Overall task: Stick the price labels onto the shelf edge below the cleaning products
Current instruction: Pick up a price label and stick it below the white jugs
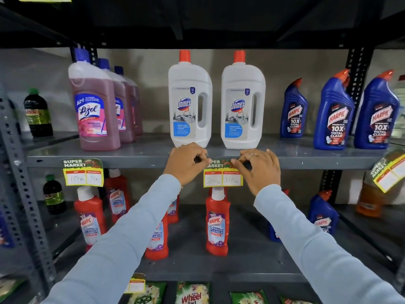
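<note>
On the shelf edge [317,164], both hands seemingly press the price label [222,178].

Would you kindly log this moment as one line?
step: pressing price label to shelf edge | left hand, right hand: on label | above: Domex bottles

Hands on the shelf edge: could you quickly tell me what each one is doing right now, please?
Left hand: fingers pinched on the price label.
Right hand: fingers pinched on the same label.

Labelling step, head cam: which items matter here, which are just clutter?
In play: left hand, right hand, price label they press on, shelf edge, Domex bottles.
Clutter: Lizol bottles, blue Harpic bottles, red Harpic bottles, Wheel packets.
</note>
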`<state>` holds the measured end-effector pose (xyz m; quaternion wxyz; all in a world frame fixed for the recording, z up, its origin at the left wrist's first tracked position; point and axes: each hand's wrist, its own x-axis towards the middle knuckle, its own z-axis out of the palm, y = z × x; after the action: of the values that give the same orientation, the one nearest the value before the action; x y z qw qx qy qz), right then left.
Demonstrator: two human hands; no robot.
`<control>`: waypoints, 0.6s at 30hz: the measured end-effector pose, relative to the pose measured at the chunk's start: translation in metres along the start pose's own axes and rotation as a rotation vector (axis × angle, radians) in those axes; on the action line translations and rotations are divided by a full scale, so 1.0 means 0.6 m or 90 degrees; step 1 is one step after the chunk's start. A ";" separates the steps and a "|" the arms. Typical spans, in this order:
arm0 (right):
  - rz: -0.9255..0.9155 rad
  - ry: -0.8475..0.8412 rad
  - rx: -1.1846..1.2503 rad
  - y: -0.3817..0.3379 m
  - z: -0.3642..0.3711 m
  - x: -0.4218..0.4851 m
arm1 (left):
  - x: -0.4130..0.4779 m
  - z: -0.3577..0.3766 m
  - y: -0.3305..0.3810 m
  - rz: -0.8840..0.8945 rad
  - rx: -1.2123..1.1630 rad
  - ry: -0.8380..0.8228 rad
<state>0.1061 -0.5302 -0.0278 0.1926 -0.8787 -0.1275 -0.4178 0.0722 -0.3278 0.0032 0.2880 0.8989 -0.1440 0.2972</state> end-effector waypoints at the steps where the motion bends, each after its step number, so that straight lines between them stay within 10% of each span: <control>1: 0.006 0.006 0.002 0.000 -0.002 0.001 | 0.000 0.000 0.002 0.001 -0.004 0.010; 18: 0.140 -0.030 0.041 -0.026 -0.017 0.026 | -0.008 0.013 0.013 -0.045 -0.062 0.077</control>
<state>0.1029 -0.5198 -0.0058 0.2623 -0.8904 -0.0482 -0.3688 0.0689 -0.3382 -0.0016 0.3500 0.8688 -0.1089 0.3330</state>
